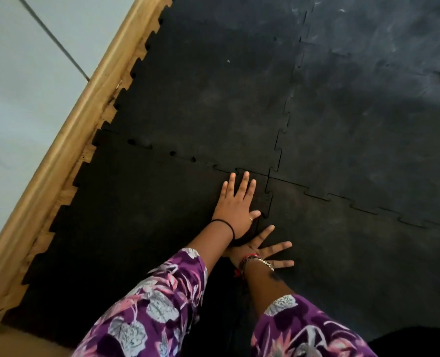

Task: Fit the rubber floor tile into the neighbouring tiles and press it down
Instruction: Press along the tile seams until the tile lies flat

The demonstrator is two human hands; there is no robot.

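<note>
A black rubber floor tile (pixel 141 217) with jigsaw edges lies at the lower left, against the wooden skirting. Its far edge meets the tile behind (pixel 203 99); small gaps show in that seam at the left. Its right edge interlocks with the tile at the lower right (pixel 355 266). My left hand (pixel 235 207) lies flat, palm down, on the tile's far right corner. My right hand (pixel 264 251) rests flat with fingers spread, just right of the seam, partly under my left wrist.
A wooden skirting board (pixel 67 140) runs diagonally along the left, with a pale wall (pixel 15 81) beyond it. A strip of wood floor shows between skirting and tile teeth. Another black tile (pixel 373 112) covers the far right. My purple floral sleeves fill the bottom.
</note>
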